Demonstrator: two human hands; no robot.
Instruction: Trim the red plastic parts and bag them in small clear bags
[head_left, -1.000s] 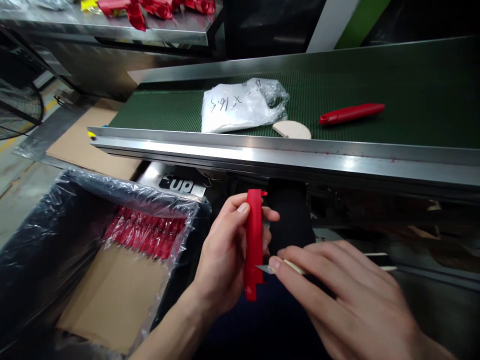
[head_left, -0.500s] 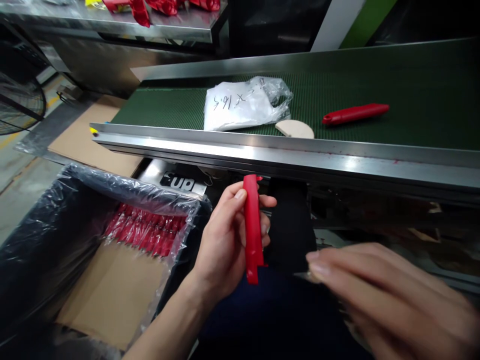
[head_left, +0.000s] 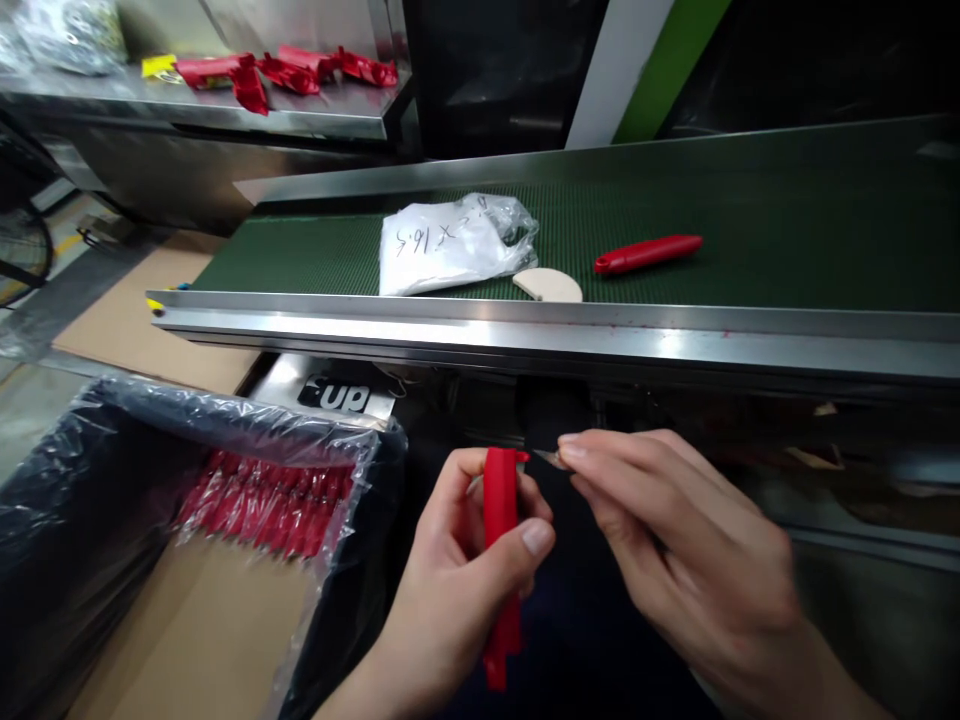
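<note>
My left hand (head_left: 457, 570) is closed round a long red plastic part (head_left: 501, 500), held upright with its lower end pointing towards me. A small red nub sticks out at the part's top right. My right hand (head_left: 675, 540) pinches a small pointed blade (head_left: 550, 458) between thumb and fingers; its tip is close to that nub, and I cannot tell if they touch. The blade's handle is hidden in the hand. Another red plastic part (head_left: 649, 254) lies on the green conveyor belt (head_left: 315, 235) beyond my hands.
On the belt lie a plastic bag with handwriting (head_left: 442, 245) and a beige rounded piece (head_left: 551, 285). The belt's metal rail (head_left: 450, 330) runs across in front. At left stands a plastic-lined bin (head_left: 367, 450) holding bagged red parts (head_left: 270, 500). More red parts (head_left: 289, 72) sit on a metal table.
My right hand has moved left and up, bringing the blade near the top of the red part. My left thumb has slid down across the part. The view has tilted up.
</note>
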